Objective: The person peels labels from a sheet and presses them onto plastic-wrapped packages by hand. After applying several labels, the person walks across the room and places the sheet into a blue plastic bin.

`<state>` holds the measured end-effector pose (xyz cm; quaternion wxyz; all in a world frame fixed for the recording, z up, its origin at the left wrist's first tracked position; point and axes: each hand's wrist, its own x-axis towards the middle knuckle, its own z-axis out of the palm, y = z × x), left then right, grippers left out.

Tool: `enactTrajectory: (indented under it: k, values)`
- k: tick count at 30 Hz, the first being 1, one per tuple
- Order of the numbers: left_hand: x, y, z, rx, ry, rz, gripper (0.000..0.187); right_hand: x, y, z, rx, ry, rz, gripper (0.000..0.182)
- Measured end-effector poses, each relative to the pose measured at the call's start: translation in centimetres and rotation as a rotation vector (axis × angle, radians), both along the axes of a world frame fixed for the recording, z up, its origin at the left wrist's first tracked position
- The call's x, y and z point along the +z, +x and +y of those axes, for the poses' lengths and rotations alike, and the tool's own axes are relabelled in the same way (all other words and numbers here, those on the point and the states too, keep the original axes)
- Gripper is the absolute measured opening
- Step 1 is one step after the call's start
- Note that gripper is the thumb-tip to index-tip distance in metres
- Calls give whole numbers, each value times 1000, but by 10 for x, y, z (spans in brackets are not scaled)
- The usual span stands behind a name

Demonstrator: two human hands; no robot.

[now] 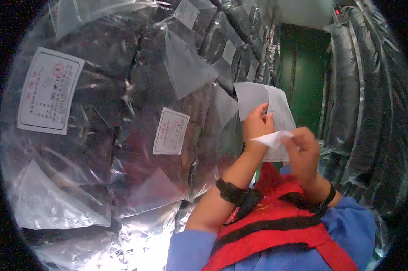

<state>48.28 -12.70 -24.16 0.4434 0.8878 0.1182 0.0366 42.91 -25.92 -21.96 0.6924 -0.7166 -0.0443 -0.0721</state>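
Note:
My left hand [256, 126] is in front of my chest, its fingers curled against white paper sheets [252, 95] that fan out past the fingertips. Faint print shows on part of the paper. Over my left wrist lies a folded white paper piece [272, 138], its far end pinched in my right hand [304, 151]. Whether this piece is joined to the sheets cannot be made out. My right fingers are slightly blurred.
Plastic-wrapped dark bundles [95, 149] are stacked along the left, bearing printed labels [50, 92]. More wrapped dark bundles [362, 104] stand at the right. A green surface [303, 67] lies between the two stacks.

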Motion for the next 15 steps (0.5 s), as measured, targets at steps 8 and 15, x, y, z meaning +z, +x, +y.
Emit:
enactTrajectory:
  k: [8,15]
  values:
    - [-76,-58,6,-155,15,-99,24,-7,58,48,797,-41,-174,19]
    - [-81,-81,7,-251,352,-57,20,-18,69,87,840,-145,-187,21]
